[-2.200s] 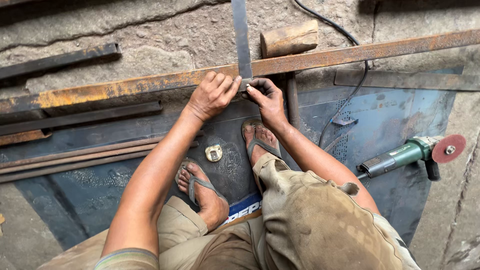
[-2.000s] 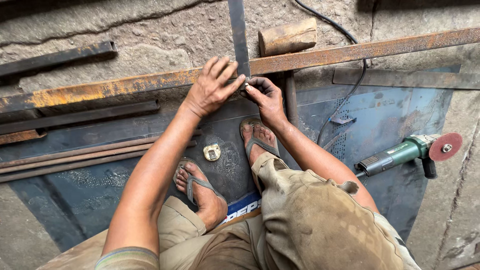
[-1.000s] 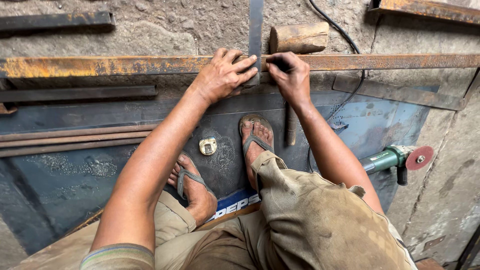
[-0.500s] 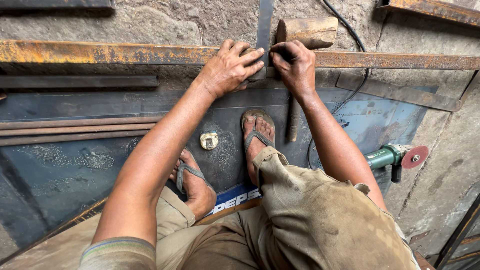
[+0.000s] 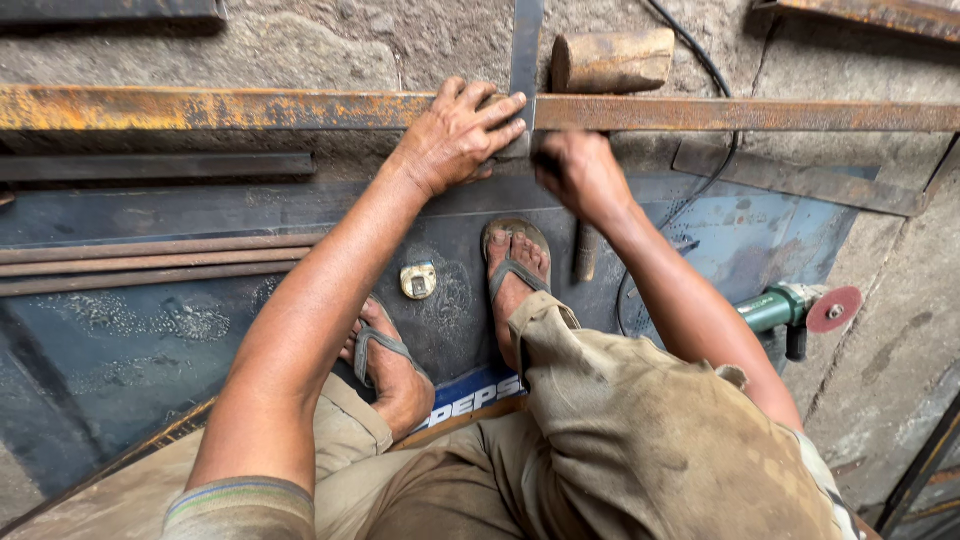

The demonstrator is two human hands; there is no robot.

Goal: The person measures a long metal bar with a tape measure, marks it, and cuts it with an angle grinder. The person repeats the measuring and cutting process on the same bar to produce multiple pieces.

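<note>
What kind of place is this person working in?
Most likely a small metal workshop, with the work done low on the ground. A long rusty steel bar lies across rough concrete, an angle grinder sits close by, and more steel rods rest on a metal sheet.

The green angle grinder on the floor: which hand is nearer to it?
Right. The right hand is at the rusty steel bar, up and left of the grinder; the left hand presses the bar farther left.

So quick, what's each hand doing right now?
Left hand: open, fingers spread, pressing flat on the steel square and rusty bar.
Right hand: closed in a fist beside the bar; blurred, contents cannot be told.
</note>
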